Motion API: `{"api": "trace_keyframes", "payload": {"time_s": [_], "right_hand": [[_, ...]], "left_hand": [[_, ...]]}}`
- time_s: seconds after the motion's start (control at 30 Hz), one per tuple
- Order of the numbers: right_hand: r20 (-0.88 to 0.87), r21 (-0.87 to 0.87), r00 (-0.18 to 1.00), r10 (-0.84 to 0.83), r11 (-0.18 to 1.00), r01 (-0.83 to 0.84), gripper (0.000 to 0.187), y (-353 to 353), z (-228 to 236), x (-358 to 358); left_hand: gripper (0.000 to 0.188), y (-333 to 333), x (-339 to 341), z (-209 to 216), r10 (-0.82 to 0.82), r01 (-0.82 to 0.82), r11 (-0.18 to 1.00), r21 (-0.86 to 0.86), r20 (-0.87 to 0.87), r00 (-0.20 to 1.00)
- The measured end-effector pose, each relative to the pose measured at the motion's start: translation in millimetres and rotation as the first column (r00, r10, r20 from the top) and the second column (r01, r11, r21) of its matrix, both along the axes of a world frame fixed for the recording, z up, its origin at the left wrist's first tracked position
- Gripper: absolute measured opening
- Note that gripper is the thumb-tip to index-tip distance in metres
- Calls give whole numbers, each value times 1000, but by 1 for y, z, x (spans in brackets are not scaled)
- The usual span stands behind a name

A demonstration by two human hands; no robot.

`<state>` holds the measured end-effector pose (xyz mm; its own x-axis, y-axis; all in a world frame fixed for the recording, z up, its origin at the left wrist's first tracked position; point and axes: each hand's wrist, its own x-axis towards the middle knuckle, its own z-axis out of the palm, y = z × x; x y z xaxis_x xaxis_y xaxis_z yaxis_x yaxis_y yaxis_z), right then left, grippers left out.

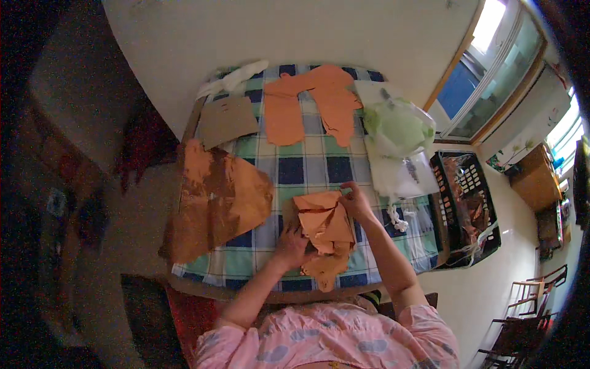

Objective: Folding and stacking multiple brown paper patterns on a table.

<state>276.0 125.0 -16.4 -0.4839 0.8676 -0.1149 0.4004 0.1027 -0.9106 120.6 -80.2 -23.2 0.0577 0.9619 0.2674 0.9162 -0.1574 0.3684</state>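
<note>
A folded orange sheet, creased and shiny in places, lies in front of me near the table's front edge. Its lower end is crumpled, with a small tab hanging toward me. My left hand grips its lower left edge, fingertips partly hidden against the sheet. At the upper right corner, my right hand pinches the sheet between thumb and fingers. Left of it a large copper-coloured glossy sheet is spread out. Farther back lies a flat orange cut-out shape with two broad legs.
A checked cloth covers the table. Brown cardboard and a white bundle lie back left. On the right are a clear plastic bag with green contents and white cord. A black crate stands beside the table.
</note>
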Motion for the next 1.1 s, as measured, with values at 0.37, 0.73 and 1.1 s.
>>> {"api": "trace_keyframes", "payload": {"time_s": [0.37, 0.73, 1.1], "right_hand": [[292, 189, 946, 141, 961, -202, 17, -28, 26, 18], [461, 660, 833, 306, 509, -552, 44, -28, 25, -9], [605, 625, 729, 319, 376, -684, 51, -13, 12, 9]], "left_hand": [[81, 9, -3, -31, -41, 44, 999, -11, 208, 977], [77, 5, -8, -29, 40, -12, 993, -119, 243, 969], [61, 5, -11, -11, 70, -82, 994, 72, 147, 987]]}}
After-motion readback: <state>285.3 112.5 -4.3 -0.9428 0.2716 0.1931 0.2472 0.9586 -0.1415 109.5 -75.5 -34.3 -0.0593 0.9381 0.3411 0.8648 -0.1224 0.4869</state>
